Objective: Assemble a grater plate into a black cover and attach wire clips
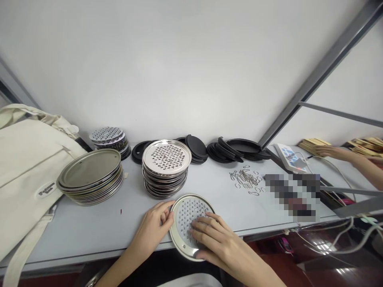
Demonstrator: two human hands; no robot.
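Observation:
A round perforated metal disc (186, 215) lies tilted at the near table edge. My left hand (155, 222) pinches its left rim with closed fingers. Resting on top of the disc is my right hand (214, 239), fingers spread over the holes and the near rim. Just behind the disc stands a stack of perforated metal discs (166, 166).
A stack of plain metal trays (91, 175) sits left, beside a cream bag (26, 167). Black round lids (227, 149) line the wall, with another small disc stack (109, 137). Loose metal rings (247, 179) lie right. Another person's hand (330, 151) touches cards at far right.

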